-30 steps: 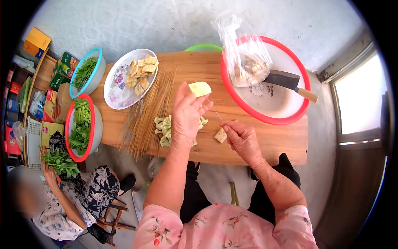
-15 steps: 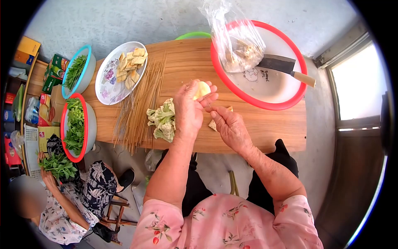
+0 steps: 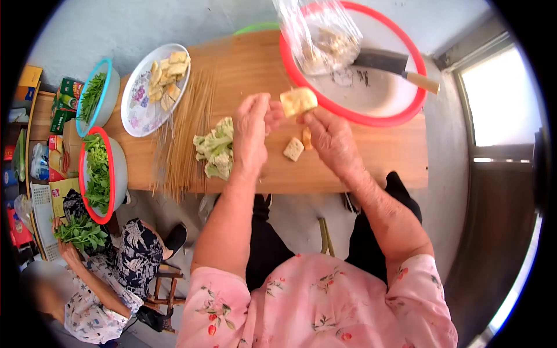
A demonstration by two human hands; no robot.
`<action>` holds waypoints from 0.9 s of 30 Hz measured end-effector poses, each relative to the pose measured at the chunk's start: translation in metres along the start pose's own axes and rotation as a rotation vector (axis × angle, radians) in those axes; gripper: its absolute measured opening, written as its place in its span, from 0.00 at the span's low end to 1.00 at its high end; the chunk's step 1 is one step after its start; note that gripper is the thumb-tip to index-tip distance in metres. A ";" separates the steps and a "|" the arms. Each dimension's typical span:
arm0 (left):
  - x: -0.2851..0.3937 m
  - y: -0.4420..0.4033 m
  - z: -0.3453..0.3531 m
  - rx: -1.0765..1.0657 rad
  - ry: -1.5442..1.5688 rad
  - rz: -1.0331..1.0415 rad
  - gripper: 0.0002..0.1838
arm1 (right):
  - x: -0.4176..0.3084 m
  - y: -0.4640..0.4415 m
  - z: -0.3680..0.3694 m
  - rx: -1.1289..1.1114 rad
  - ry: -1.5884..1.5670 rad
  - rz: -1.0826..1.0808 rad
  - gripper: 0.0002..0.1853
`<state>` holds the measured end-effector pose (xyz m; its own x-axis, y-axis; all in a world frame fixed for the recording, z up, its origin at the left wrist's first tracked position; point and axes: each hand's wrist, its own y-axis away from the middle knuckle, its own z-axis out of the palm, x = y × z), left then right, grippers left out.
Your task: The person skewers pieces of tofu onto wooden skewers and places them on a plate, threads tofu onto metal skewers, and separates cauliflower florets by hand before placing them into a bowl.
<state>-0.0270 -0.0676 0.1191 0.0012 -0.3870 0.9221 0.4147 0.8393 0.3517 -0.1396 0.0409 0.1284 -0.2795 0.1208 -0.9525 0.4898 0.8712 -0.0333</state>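
A yellow slice (image 3: 299, 101), apparently fried tofu, stands raised at the fingertips of my right hand (image 3: 332, 142). Those fingers are pinched at its lower edge; I cannot make out a stick there. Just left of the slice is my left hand (image 3: 253, 130), its fingers loosely curled and apart, holding nothing that I can see. Below, on the table, lie a spongy pale cube (image 3: 293, 149) and a small yellow piece (image 3: 307, 138), partly behind my right hand. Cauliflower florets (image 3: 215, 149) rest beside my left wrist, next to many thin wooden skewers (image 3: 187, 127).
An oval plate (image 3: 134, 107) bears more yellow slices. At the back right, a red-rimmed basin (image 3: 386, 107) holds a plastic bag (image 3: 325, 43) and a cleaver (image 3: 383, 60). Bowls of greens (image 3: 97, 174) stand left. A seated person (image 3: 96, 296) handles leafy greens.
The yellow slice has left my left palm and is now up in my right fingers. My left hand has moved slightly away. The view has shifted, and the table pieces show more.
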 end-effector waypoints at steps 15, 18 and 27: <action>-0.085 0.007 0.004 -0.341 -1.381 0.271 0.26 | 0.001 -0.009 -0.029 0.037 -0.103 0.094 0.11; -0.091 0.003 0.007 -0.281 -1.403 0.270 0.20 | 0.004 -0.009 -0.031 0.047 -0.160 0.079 0.11; -0.045 -0.003 0.005 -0.267 -0.566 -0.109 0.14 | -0.003 -0.008 -0.042 -0.014 -0.136 0.134 0.12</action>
<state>-0.0325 -0.0509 0.0775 -0.5044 -0.1413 0.8518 0.5985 0.6538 0.4629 -0.1777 0.0541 0.1440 -0.0983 0.1715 -0.9803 0.5037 0.8581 0.0996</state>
